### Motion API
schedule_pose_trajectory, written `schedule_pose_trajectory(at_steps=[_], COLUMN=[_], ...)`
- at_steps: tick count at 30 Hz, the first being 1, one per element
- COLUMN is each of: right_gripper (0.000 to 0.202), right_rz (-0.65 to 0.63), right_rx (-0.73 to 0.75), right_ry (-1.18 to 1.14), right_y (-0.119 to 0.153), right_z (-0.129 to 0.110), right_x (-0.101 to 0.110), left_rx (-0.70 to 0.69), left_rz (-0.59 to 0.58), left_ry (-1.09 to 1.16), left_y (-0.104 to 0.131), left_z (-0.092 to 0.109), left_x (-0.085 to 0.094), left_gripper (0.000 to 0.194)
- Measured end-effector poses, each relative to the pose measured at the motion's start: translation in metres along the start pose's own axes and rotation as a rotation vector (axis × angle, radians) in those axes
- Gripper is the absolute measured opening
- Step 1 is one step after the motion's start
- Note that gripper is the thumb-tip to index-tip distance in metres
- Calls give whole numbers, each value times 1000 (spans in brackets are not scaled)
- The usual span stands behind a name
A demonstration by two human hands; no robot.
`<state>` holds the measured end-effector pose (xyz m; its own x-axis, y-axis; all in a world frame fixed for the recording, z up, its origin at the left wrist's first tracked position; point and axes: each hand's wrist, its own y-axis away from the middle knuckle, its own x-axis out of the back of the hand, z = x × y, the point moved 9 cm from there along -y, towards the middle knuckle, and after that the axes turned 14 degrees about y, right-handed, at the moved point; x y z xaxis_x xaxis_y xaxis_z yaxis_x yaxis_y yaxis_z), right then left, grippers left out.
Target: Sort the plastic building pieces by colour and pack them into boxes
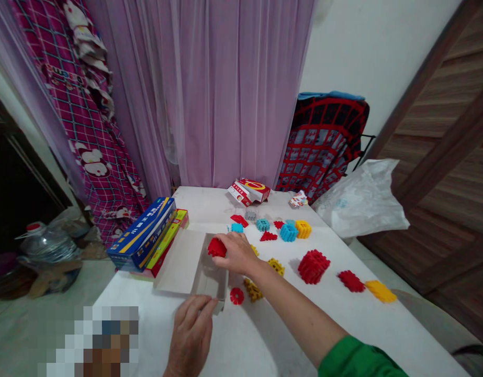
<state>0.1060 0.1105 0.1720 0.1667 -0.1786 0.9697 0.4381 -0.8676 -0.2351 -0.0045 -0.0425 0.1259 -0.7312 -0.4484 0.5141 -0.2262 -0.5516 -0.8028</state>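
A shallow open cardboard box (pixel 213 285), pale inside, lies on the white table with its lid (pixel 177 264) folded out to the left. At its near edge, my left hand (pixel 192 327) has its fingers bent onto the cardboard, gripping it. My right hand (pixel 239 254) reaches over the box from the right, its fingers closed on red plastic toy pieces (pixel 216 247) just above the box's far part. Close to the box lie a round red piece (pixel 237 296) and yellow notched pieces (pixel 253 289). Part of the box is hidden by my hands.
Blue boxes (pixel 145 230) are stacked on a green-and-red box (pixel 178 222) at left. Several blue (pixel 289 232), yellow (pixel 303 229) and red (pixel 314 266) interlocking pieces are spread right. A crumpled red-and-white carton (pixel 251 191) sits behind; a white plastic bag (pixel 361 199) hangs at the right edge.
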Motion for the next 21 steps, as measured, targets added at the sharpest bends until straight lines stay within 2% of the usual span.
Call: schedule_pose_trajectory(at_steps=[3,6,10,13,16,19,21], right_gripper=[61,54,33,24,25,29,33], right_rz=[42,124,199,273,388,469,476], right_rx=[9,-67,-162,-190,-304,-538,-711], right_ry=[41,35,22,23,45,74,105], right_y=[-8,2,43,85,133,183,212], right_z=[7,26,54,80,128,193,231], right_x=[3,8,13,27,53,78,88], left_rx=[13,11,-18,-45,-69,-94,-107], left_rz=[3,10,3,-2,-1,-2,-6], left_ry=[4,13,13,5,0,5,8], left_y=[1,0,-2,-2,-1,1,2], left_z=[-1,0,2,3,1,-2,-4], left_x=[0,1,2,1,0,-1,-2], left_gripper=[35,35,32,31,31,30,28])
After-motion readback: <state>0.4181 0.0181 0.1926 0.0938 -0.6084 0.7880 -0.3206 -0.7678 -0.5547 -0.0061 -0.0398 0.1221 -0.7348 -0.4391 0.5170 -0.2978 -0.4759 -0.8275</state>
